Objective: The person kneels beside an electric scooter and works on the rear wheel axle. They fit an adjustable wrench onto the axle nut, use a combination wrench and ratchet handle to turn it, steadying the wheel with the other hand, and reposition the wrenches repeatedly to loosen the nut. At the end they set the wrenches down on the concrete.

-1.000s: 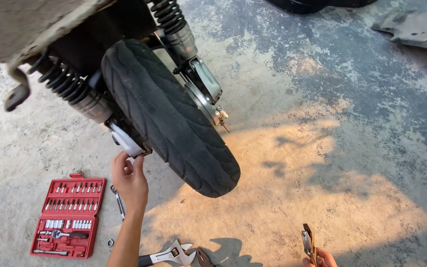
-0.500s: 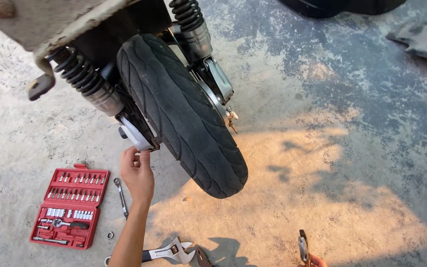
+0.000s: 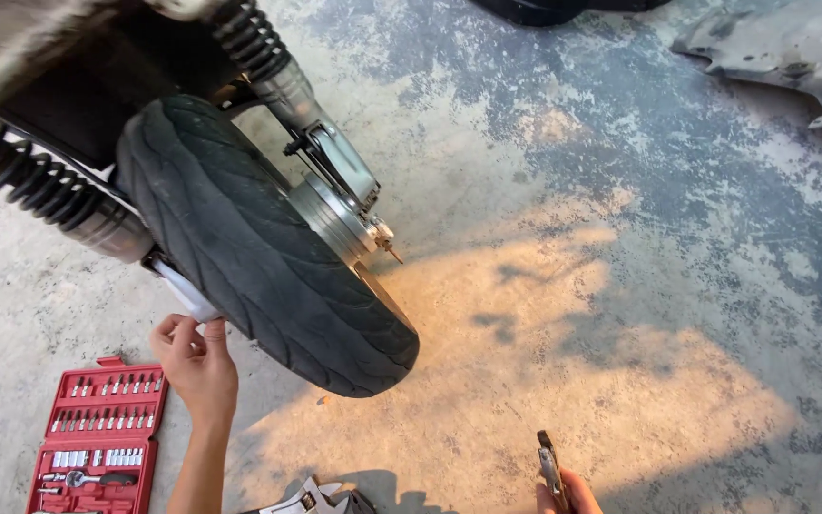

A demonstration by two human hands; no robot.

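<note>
Pliers [image 3: 549, 468] sit in the right hand [image 3: 568, 493], grip closed round the handles, low over the concrete floor [image 3: 620, 286]. Left hand [image 3: 197, 360] pinches something at the wheel's near side, beside the tyre [image 3: 259, 257]; what it holds is hidden. Wheel looks mounted, axle end [image 3: 387, 243] sticking out, so removal seems barely begun. Red socket set [image 3: 97, 438] lies open nearby.

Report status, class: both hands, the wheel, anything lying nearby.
Left hand at the wheel's left side, fingers on a pale part beside the tyre. Right hand grips pliers, low and clear. Red socket set and wrench on the floor.
</note>
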